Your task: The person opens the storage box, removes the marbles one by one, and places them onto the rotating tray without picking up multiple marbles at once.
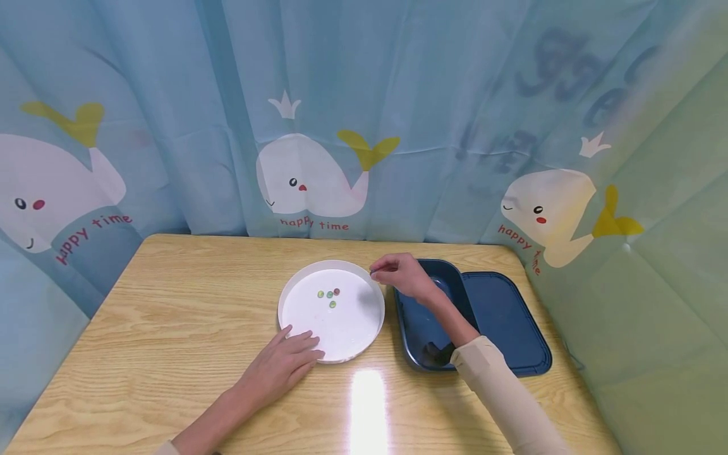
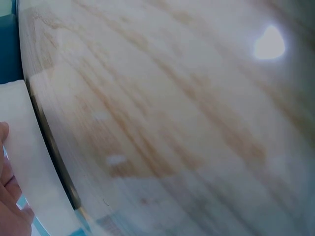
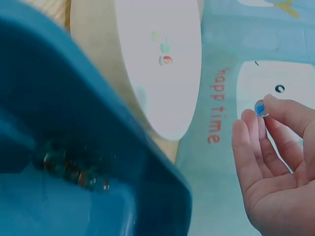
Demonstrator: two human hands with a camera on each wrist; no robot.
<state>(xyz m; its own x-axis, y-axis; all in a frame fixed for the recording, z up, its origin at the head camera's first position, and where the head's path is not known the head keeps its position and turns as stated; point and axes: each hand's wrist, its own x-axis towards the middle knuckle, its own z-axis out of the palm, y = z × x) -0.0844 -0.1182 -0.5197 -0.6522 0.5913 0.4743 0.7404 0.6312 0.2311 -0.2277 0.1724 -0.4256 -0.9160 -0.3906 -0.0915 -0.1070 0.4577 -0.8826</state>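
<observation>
My right hand (image 1: 405, 276) is raised over the left edge of a dark blue box (image 1: 411, 335), near the white tray's right rim. In the right wrist view, its thumb and fingertips pinch a clear glass marble (image 3: 261, 108) with a blue swirl. The round, shallow white tray (image 1: 347, 332) holds several marbles, among them a green marble (image 1: 332, 304) and a reddish marble (image 1: 337, 291). My left hand (image 1: 284, 363) rests at the tray's near left rim, its fingers relaxed and reaching over the edge.
More marbles (image 3: 74, 173) lie together inside the blue box, as the right wrist view shows. A flat blue lid (image 1: 506, 316) lies just right of the box. A wooden table (image 1: 188, 316) carries everything, and a whale-print curtain (image 1: 188, 158) hangs behind it.
</observation>
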